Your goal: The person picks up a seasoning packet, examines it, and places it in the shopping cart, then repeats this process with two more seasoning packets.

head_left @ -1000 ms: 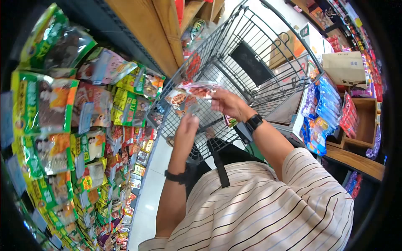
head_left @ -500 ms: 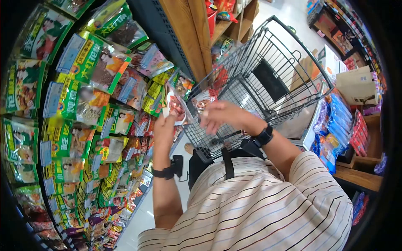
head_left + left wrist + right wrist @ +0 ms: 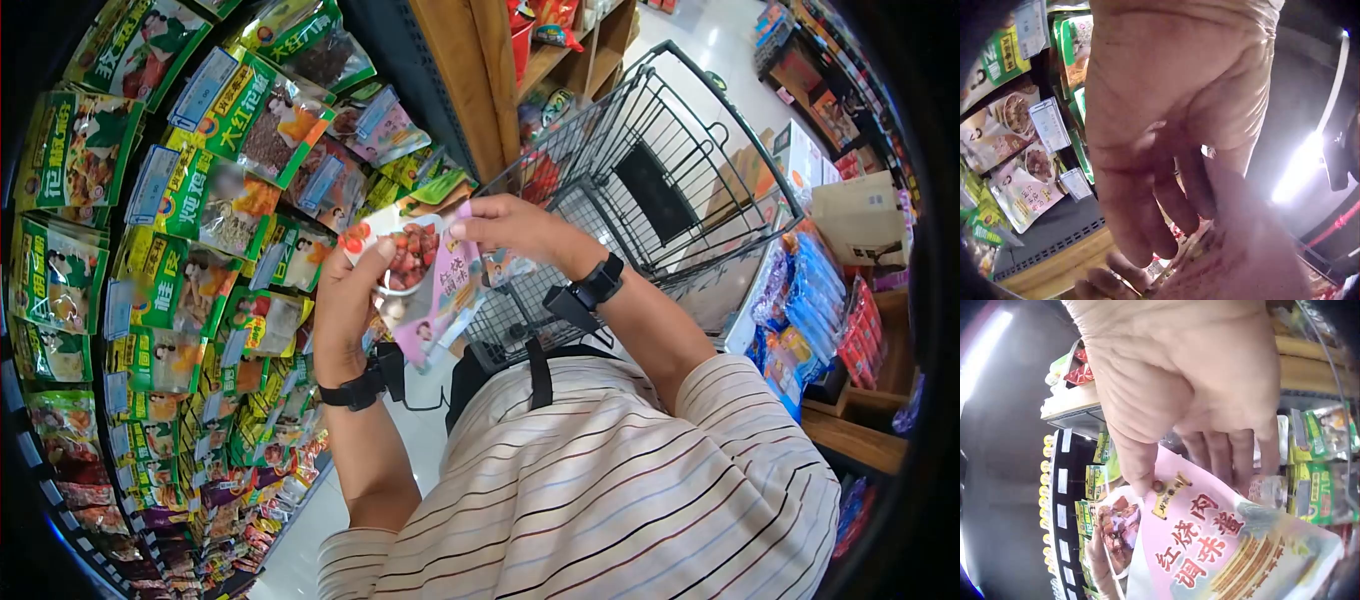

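Note:
Both hands hold a pink and white sauce packet [image 3: 412, 262] with a picture of braised meat, tilted in front of the body. My left hand [image 3: 343, 300] grips its left edge, thumb lying on the front. At the upper right edge, my right hand [image 3: 525, 232] pinches it between thumb and fingers. Large characters on the packet's pink front [image 3: 1194, 531] face the right wrist camera. In the left wrist view, the palm and curled fingers of the left hand [image 3: 1172, 119] cover most of the packet. Another packet [image 3: 508, 268] shows below the right hand, over the cart's wire.
A wire shopping cart [image 3: 700, 215] stands ahead, right of a wooden post [image 3: 465, 90]. Hanging green spice bags [image 3: 225, 205] with price tags fill the left rack. At right are blue packages [image 3: 795, 285] and a cardboard box [image 3: 858, 215].
The right hand held a packet over the cart, then the left hand held one nearer the rack with the right hand apart. Now both grip it, and the view has swung toward the rack.

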Action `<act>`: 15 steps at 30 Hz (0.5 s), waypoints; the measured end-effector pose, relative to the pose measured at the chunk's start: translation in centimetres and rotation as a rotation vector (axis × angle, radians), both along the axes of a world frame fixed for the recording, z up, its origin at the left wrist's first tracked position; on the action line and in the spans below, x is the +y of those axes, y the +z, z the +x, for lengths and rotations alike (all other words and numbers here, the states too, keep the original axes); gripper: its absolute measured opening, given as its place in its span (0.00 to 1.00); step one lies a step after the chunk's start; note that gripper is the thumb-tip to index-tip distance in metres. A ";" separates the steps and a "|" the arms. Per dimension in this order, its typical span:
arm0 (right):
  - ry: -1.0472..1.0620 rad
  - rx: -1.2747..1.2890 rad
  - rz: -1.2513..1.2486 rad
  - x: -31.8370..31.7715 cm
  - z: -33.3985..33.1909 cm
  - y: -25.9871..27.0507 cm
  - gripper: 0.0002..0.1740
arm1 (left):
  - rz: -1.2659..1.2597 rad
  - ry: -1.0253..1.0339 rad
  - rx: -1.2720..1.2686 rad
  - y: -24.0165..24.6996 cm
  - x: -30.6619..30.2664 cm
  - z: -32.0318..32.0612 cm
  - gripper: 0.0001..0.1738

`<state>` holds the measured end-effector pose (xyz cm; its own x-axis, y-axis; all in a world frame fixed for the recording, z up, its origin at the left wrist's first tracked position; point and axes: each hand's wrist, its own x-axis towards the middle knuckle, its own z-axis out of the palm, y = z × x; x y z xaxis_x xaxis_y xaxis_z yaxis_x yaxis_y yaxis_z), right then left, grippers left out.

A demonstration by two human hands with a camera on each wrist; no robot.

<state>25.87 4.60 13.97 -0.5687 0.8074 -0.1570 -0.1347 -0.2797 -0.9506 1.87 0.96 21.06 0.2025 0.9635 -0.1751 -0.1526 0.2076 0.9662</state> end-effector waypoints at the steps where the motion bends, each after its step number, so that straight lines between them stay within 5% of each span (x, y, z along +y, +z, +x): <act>1: -0.035 0.012 -0.043 -0.4 -0.2 0.2 0.18 | -0.016 0.071 -0.094 -0.5 0.0 0.3 0.13; 6: -0.241 0.223 -0.141 -0.2 -0.5 -2.2 0.18 | 0.077 0.134 -0.119 -3.9 -0.5 0.6 0.26; 13: -0.383 0.367 -0.234 -0.9 -0.2 -2.1 0.17 | 0.065 0.154 0.079 -8.5 -3.6 2.1 0.24; 15: -0.374 0.384 -0.243 -1.1 -0.2 -2.0 0.17 | 0.008 0.203 -0.041 -8.6 -3.6 2.4 0.22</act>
